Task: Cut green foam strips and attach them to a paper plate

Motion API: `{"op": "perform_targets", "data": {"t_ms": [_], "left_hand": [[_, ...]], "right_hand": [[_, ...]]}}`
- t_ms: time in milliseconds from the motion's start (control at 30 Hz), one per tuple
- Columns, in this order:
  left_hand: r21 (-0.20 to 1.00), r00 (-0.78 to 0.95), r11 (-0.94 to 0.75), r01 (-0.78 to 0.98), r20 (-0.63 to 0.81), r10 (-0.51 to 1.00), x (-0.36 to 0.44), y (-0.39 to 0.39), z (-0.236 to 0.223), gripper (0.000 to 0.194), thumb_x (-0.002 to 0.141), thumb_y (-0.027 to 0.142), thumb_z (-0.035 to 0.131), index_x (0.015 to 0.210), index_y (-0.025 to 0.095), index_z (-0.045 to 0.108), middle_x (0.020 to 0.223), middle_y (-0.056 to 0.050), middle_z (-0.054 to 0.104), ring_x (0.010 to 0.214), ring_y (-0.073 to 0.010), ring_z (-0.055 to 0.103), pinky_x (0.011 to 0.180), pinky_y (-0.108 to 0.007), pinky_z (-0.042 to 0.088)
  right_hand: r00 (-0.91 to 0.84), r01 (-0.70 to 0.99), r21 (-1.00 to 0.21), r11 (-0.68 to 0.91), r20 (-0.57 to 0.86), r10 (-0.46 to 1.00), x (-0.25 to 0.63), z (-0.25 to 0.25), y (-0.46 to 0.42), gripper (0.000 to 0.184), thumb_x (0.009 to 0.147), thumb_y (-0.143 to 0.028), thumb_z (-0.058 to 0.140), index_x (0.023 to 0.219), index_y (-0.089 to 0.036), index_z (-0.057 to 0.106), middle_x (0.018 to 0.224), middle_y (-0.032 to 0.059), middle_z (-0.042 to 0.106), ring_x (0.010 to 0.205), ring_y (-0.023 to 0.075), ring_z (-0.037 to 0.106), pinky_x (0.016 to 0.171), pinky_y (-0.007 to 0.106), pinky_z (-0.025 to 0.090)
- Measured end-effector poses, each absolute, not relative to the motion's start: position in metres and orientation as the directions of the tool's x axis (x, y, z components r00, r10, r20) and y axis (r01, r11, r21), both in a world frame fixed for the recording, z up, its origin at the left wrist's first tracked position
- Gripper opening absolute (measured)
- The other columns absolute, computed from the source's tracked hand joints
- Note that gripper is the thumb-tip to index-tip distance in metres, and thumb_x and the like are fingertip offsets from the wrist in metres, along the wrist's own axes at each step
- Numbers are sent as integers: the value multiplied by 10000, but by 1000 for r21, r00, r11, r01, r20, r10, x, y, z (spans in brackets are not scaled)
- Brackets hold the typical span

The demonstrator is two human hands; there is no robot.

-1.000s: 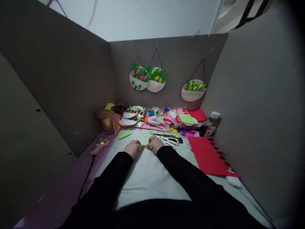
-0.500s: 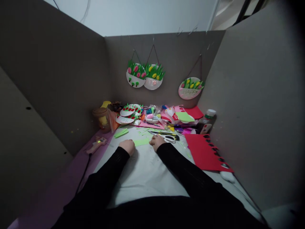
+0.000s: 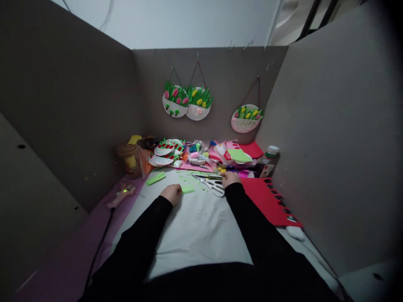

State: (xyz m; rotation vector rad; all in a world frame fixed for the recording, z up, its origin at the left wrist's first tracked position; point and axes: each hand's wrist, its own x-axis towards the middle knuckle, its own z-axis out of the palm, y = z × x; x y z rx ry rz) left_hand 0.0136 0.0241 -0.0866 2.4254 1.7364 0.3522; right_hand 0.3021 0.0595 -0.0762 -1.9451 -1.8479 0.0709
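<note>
My left hand [image 3: 171, 194] is closed at the left end of a light green paper piece [image 3: 188, 189], which lies on the white table cover. My right hand [image 3: 231, 179] has its fingers closed around the handle end of a black-and-yellow utility knife [image 3: 211, 177]; the hand hides that end. White-handled scissors [image 3: 214, 187] lie just below the knife, close to my right fingers. Thin green paper scraps [image 3: 198, 183] are scattered around the blades. A small stack of green strips [image 3: 156, 178] rests up and left of my left hand.
Red sheets [image 3: 260, 199] lie to the right, beside a bottle [image 3: 269, 161]. Finished paper-plate crafts [image 3: 163, 153] and colourful supplies fill the back. At left sit a pink glue gun [image 3: 122, 195] with its cord and a brown cup [image 3: 128, 161]. Grey panels [image 3: 201, 130] enclose the table.
My right hand has left the green paper and moved right to the knife's handle. The green paper now shows shorter beside my left hand. The view has shifted slightly.
</note>
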Motion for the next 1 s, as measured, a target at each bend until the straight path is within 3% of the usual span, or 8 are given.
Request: {"op": "perform_targets", "data": {"t_ms": [167,433,667,833,933,1000], "left_hand": [[230,234,-252,940,104,967,0,32,-90,210,772,179,430,844,178,628,852,-83,651,813,-196,585,687,-269,397],[248,214,-227,942,77,974,-2,31,-86,212,767,193,449,867,183,636,883,-74,654,826,-190,587,695,-256,406],[259,210,-221,940,70,975,-2,30,-86,215,764,179,450,869,182,638,888,-73,654,833,-186,588,718,-256,407],[285,186,-200,938,74,980,-3,31,-89,207,769,173,454,855,180,642,880,-70,650,841,-182,586,738,-253,411],[292,197,-219,931,104,975,-2,30,-87,219,758,152,455,852,173,651,874,-72,640,818,-174,582,741,-250,415],[297,222,-248,922,119,968,-1,30,-85,230,738,133,462,851,169,659,864,-68,635,796,-168,578,735,-248,421]], "right_hand": [[39,965,-261,18,211,977,290,-75,62,272,775,-201,470,960,-235,667,1051,57,631,987,236,509,829,321,391],[44,972,-236,-13,128,991,284,-87,72,310,848,-322,387,1081,-248,577,1105,68,604,1022,230,514,834,354,375],[116,986,-138,-97,132,985,269,-83,66,367,789,-382,492,1081,-171,560,1159,143,508,1115,286,429,900,419,327],[185,966,-213,-150,157,970,271,-68,60,362,778,-298,514,1110,-155,520,1128,141,525,1019,253,516,800,337,395],[106,947,-318,-43,183,977,266,-61,51,335,815,-313,467,1109,-160,516,1024,115,599,940,226,559,753,301,406],[-17,915,-397,66,126,992,255,-61,43,309,817,-339,468,1074,-183,542,971,78,630,891,200,575,722,269,411]]}}
